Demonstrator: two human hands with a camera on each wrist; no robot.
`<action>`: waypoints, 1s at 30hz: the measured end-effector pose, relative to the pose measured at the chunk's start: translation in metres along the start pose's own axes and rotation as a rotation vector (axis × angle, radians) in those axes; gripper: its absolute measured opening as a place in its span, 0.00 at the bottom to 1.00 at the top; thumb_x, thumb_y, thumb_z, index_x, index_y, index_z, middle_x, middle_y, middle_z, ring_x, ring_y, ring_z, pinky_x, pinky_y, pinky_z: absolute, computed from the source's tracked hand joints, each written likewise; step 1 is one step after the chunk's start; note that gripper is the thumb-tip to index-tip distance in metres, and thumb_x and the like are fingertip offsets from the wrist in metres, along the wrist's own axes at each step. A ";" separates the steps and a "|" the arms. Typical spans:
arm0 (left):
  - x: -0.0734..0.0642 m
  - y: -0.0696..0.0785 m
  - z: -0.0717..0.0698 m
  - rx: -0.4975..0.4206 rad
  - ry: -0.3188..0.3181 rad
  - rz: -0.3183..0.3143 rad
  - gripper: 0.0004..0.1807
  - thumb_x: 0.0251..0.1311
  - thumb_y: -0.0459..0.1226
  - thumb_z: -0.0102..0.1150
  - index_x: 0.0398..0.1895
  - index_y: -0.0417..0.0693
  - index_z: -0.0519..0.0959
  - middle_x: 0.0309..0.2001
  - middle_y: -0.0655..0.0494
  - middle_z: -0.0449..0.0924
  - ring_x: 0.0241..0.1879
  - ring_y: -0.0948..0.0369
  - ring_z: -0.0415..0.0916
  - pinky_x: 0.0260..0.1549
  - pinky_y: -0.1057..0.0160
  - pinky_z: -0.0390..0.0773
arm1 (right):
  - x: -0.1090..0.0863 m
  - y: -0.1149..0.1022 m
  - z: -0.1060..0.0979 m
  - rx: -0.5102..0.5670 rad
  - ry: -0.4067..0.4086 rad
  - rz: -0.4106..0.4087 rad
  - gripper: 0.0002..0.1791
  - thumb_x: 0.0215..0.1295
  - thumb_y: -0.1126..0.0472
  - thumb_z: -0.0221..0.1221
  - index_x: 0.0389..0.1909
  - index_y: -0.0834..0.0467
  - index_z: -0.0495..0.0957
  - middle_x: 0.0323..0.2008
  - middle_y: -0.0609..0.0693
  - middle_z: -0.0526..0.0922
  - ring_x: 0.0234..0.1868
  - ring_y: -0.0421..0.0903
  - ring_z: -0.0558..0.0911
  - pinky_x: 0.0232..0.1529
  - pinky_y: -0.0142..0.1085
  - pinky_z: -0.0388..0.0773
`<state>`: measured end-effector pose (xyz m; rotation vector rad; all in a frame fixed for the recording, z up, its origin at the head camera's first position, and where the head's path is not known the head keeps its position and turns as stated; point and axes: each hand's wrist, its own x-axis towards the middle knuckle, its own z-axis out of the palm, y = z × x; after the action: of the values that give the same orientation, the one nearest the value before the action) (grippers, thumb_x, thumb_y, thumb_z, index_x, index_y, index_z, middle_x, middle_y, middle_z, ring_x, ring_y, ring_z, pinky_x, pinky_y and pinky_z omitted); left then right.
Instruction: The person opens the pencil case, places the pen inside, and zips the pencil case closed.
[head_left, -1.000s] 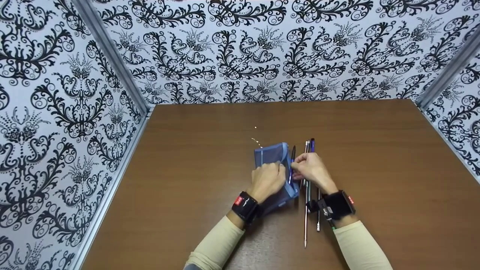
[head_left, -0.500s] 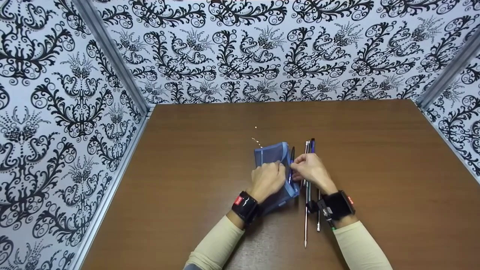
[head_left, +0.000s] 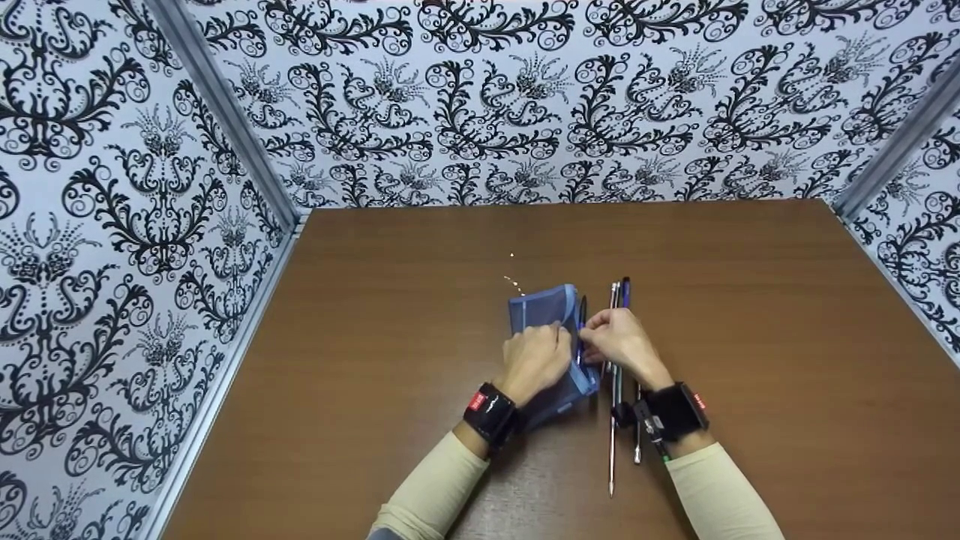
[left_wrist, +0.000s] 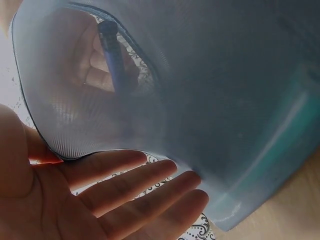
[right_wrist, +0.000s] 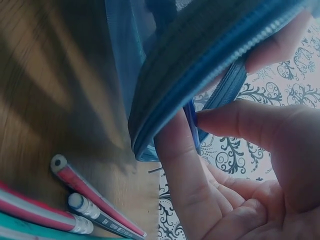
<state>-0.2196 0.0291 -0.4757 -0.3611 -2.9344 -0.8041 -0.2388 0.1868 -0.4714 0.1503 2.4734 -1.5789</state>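
From my seat I have the left hand pinching the rim of a blue mesh pouch between thumb and forefinger; from the left wrist, its other fingers look nearly straight, lying along the mesh. The right hand pinches a blue pen between thumb and forefinger, right at the pouch's open mouth. From the left wrist I see the pen's dark end in the gap, with the rest running behind the mesh; how deep its lower end sits I can't tell. The zip curves over the right forefinger.

Just beside the pouch, partly hidden below the right hand and wrist, several pencils lie roughly side by side, some red, one dark with an eraser, one teal. A pen with a blue cap lies among them, its top end pointing away from me. Black straps circle both wrists, above pale sleeves. Everything sits over a brown wooden table, with black-and-white patterned walls around it.
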 end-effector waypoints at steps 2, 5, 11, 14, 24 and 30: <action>0.000 0.000 0.000 -0.001 0.000 0.001 0.22 0.73 0.45 0.37 0.38 0.49 0.83 0.35 0.49 0.86 0.34 0.49 0.84 0.30 0.49 0.79 | 0.000 0.000 0.001 -0.006 0.004 -0.001 0.10 0.62 0.68 0.59 0.40 0.71 0.78 0.31 0.59 0.85 0.22 0.43 0.84 0.29 0.36 0.84; 0.000 0.000 0.000 -0.003 0.001 0.004 0.21 0.73 0.45 0.37 0.38 0.49 0.83 0.34 0.49 0.86 0.32 0.49 0.84 0.29 0.49 0.78 | 0.000 0.000 0.001 -0.010 0.011 0.003 0.09 0.62 0.68 0.59 0.39 0.71 0.78 0.31 0.59 0.85 0.21 0.42 0.84 0.29 0.36 0.84; -0.001 0.000 0.000 0.018 0.016 0.008 0.21 0.71 0.45 0.38 0.36 0.49 0.82 0.34 0.48 0.86 0.33 0.49 0.85 0.27 0.50 0.78 | 0.000 0.000 0.002 -0.011 -0.010 0.001 0.10 0.61 0.68 0.58 0.40 0.72 0.78 0.31 0.58 0.85 0.21 0.42 0.84 0.28 0.36 0.83; 0.000 0.000 0.000 0.024 0.019 0.006 0.21 0.71 0.45 0.38 0.36 0.49 0.83 0.35 0.48 0.87 0.34 0.48 0.85 0.27 0.49 0.78 | -0.001 0.000 0.002 -0.020 -0.011 -0.002 0.10 0.61 0.68 0.59 0.40 0.71 0.78 0.31 0.58 0.85 0.21 0.42 0.84 0.28 0.35 0.83; 0.000 0.000 0.000 0.023 0.016 -0.003 0.21 0.72 0.45 0.38 0.37 0.48 0.83 0.36 0.48 0.87 0.34 0.48 0.85 0.29 0.50 0.78 | 0.000 0.002 0.003 -0.036 -0.006 -0.030 0.08 0.62 0.67 0.60 0.37 0.71 0.79 0.29 0.58 0.85 0.21 0.42 0.84 0.27 0.36 0.83; 0.000 0.000 -0.001 0.008 0.002 -0.007 0.22 0.72 0.46 0.37 0.41 0.49 0.84 0.37 0.48 0.87 0.35 0.48 0.85 0.30 0.49 0.79 | -0.001 0.001 0.004 -0.013 -0.009 -0.017 0.08 0.62 0.68 0.60 0.38 0.70 0.79 0.29 0.59 0.86 0.23 0.46 0.86 0.29 0.38 0.84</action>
<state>-0.2197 0.0291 -0.4749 -0.3501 -2.9379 -0.7927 -0.2370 0.1834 -0.4738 0.1207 2.4839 -1.5659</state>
